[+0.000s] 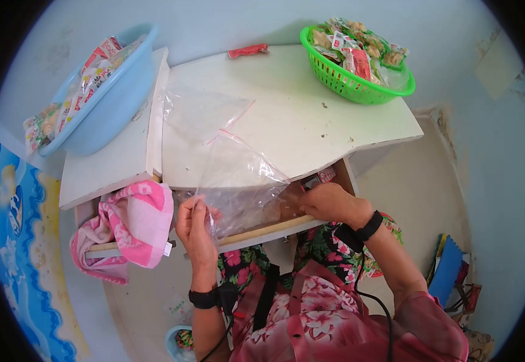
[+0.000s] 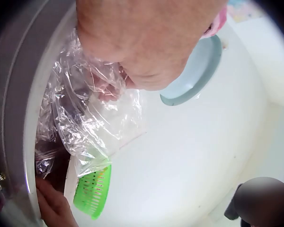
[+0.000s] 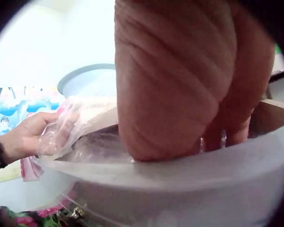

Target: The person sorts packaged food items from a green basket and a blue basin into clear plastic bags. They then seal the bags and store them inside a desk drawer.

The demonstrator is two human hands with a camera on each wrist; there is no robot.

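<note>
Item under inspection: a clear plastic bag (image 1: 238, 166), thin, glossy and creased, its upper edge marked by a narrow pinkish-red line. It appears flat towards that edge and more crumpled lower down. It hangs over the front edge of the white counter (image 1: 286, 96), with its lower part above the open drawer (image 1: 262, 232). A second clear bag (image 1: 196, 114), also with a red-lined edge, lies on the counter just beyond and meets or overlaps the first; contact cannot be confirmed.

Left-hand grip (image 1: 197, 229): closed at the bag's lower left side, thumb and fingers pinching the film between them. Fingers are visible through the plastic in the left wrist view.

Right-hand grip (image 1: 334, 202): lowered into the right part of the drawer, fingers bent downward. Fingertips are hidden; whether they are spread or pinching anything cannot be told. A red-and-black packet (image 1: 324, 175) lies just beside the knuckles. More crumpled clear plastic (image 3: 102, 147) shows within the drawer, between the two hands.
</note>
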